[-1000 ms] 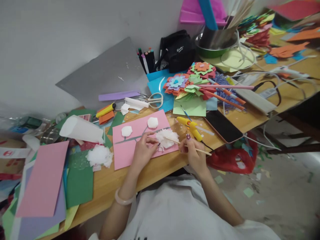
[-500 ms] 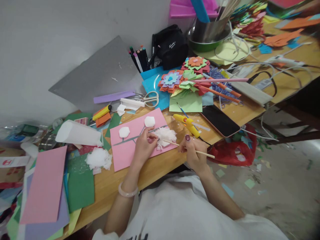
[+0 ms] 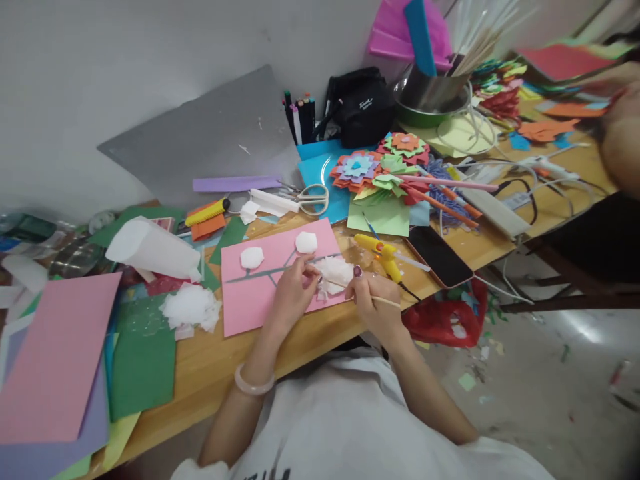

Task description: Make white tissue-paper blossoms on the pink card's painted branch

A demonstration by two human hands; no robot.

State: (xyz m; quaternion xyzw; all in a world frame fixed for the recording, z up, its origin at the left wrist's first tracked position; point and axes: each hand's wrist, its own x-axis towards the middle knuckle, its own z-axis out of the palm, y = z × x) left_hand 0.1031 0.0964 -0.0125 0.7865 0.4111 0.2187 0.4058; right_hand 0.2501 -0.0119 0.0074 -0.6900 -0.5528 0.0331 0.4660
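On the table lies a pink sheet (image 3: 240, 313) with a grey branch shape and two white rounded paper pieces (image 3: 251, 257) on it. White fluffy paper tufts (image 3: 336, 268) cluster at its right side. My right hand (image 3: 375, 300) grips a thin wooden stick (image 3: 387, 303), whose front end points left at the tufts. Close to that end, my left hand (image 3: 293, 293) rests over the sheet, thumb and fingers pinched together; whatever they hold is too small to make out. A second fluffy white pile (image 3: 191, 307) sits left of the pink sheet.
A yellow hot glue gun (image 3: 385, 252) and a phone (image 3: 440, 255) lie right of the sheet. Behind are scissors (image 3: 313, 199), a yellow cutter (image 3: 206, 212) and paper flowers (image 3: 357, 167). Coloured sheets (image 3: 55, 360) cover the left. Another person's arm (image 3: 623, 137) is at the right edge.
My right hand and the stick have moved left, closer to the white tufts and my left hand. The view has shifted a little. Another person's arm has come in at the right.
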